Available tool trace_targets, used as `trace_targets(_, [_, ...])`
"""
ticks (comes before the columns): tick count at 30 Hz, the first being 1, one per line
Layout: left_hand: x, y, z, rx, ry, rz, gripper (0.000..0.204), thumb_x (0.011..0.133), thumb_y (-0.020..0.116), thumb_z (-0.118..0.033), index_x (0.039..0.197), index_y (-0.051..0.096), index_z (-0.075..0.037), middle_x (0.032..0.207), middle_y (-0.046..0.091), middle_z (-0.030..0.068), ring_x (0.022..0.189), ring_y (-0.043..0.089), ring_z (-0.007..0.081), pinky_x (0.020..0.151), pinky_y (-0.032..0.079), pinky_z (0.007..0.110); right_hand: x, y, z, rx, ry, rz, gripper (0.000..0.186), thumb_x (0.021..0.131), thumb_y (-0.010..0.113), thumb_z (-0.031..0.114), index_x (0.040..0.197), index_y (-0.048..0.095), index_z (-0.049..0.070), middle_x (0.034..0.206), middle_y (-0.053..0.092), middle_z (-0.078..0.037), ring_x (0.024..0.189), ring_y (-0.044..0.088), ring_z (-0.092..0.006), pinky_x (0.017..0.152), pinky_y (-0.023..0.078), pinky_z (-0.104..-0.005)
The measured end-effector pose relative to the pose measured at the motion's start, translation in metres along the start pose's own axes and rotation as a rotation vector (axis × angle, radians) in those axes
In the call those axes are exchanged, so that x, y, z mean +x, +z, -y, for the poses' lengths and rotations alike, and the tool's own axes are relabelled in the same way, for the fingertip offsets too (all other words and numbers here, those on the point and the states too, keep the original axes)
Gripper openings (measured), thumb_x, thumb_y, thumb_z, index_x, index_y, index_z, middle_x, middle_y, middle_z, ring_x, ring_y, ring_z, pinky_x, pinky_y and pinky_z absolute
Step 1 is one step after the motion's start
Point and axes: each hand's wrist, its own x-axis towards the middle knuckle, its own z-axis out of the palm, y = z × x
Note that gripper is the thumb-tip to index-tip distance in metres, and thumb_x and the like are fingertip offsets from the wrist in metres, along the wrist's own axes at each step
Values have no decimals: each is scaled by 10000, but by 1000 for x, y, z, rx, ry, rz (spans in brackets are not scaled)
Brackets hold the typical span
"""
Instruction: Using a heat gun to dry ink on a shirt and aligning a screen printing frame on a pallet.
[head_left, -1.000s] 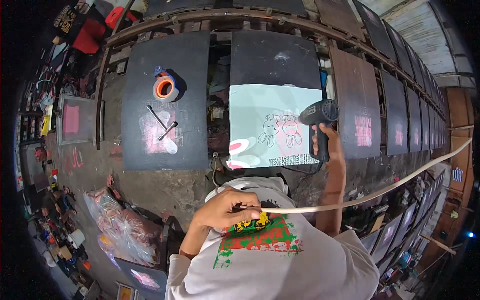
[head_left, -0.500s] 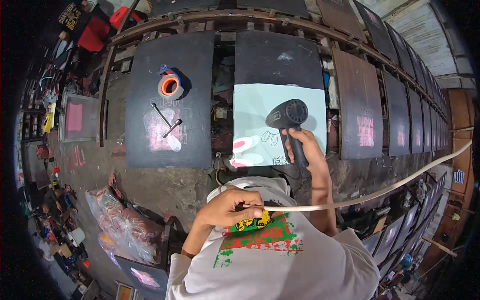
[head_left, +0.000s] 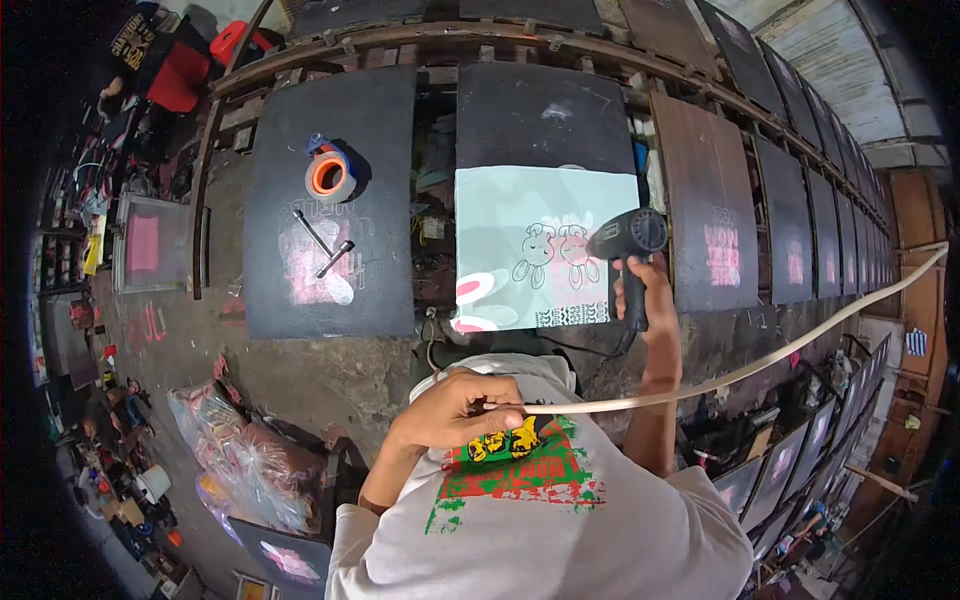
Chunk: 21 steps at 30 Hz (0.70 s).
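Observation:
My right hand (head_left: 645,290) grips a dark grey hair dryer (head_left: 628,236) by its handle, above the right edge of a pale mint fabric panel (head_left: 490,230). The dryer's nozzle points left at the panel. Outlined rabbit faces, pink shapes and a row of black marks are printed on the panel. It lies on the near part of a dark board (head_left: 545,110). In front of my shirt, my left hand (head_left: 455,408) is closed around a long pale cord or rod (head_left: 720,385), which curves away to the right; I cannot tell which it is.
On the left board (head_left: 270,150) lie a tape roll (head_left: 328,176) and a metal T-shaped wrench (head_left: 325,248). More boards (head_left: 708,200) line the wooden rack rail (head_left: 450,38) to the right. Clear plastic bags (head_left: 250,450) sit on the floor at lower left.
My right hand and the hair dryer have moved right, uncovering the printed rabbit faces. My left hand keeps its hold on the pale length. The view has shifted slightly.

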Motion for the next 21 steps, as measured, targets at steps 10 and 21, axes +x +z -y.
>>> trace_targets(10, [0, 2, 1, -34, -8, 2, 225, 919, 654, -199, 840, 603, 5, 646, 574, 29, 570, 479, 107, 532, 362, 285, -16, 33, -10, 39, 3, 140, 310, 941, 565, 298, 1056, 594, 12, 671, 568, -47, 454, 528, -145, 397, 421, -287])
trace_targets(21, [-6, 5, 4, -40, 13, -12, 245, 930, 643, -216, 835, 596, 5, 643, 576, 33, 569, 490, 110, 533, 369, 288, -31, 68, -13, -57, 72, 307, 299, 938, 572, 305, 1056, 614, 33, 660, 575, -43, 451, 525, -127, 413, 425, -261])
